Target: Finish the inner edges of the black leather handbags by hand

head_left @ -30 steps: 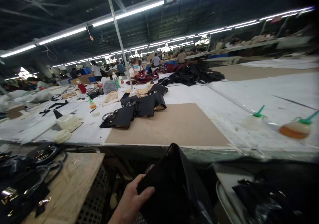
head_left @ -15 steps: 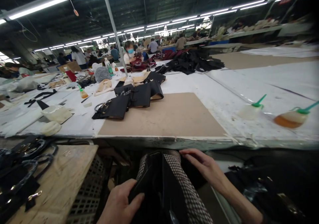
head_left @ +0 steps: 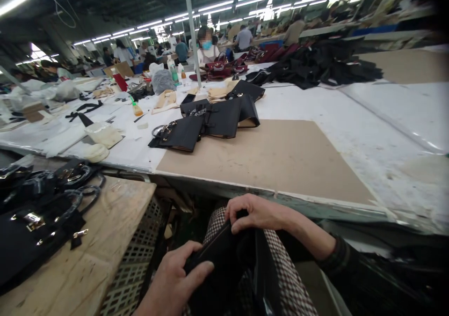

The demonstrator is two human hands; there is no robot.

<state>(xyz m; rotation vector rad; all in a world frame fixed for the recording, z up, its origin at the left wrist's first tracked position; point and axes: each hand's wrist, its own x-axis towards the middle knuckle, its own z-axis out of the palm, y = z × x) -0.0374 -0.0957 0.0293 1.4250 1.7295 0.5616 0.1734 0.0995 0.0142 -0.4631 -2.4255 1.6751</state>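
A black handbag piece (head_left: 224, 264) rests on my lap, over checked cloth (head_left: 215, 222); its lower part is dark and hard to make out. My left hand (head_left: 177, 276) grips its near left edge, thumb on top and fingers beneath. At the far end, my right hand (head_left: 250, 213) pinches the top edge between thumb and curled fingers. Part of the bag between my hands is in shadow, and a stiff flap hangs down on its right side.
Several black bags (head_left: 220, 117) stand on the table beside a brown board (head_left: 266, 159). More bags with handles and metal fittings (head_left: 31, 227) lie on a wooden board (head_left: 115, 213) over a plastic crate (head_left: 140, 241). A glue bottle (head_left: 136, 107) and a metal pole (head_left: 192, 35) are further back.
My right hand has come from the far right side onto the bag's top edge and closed there. My left hand keeps its hold. The view has swung to the right.
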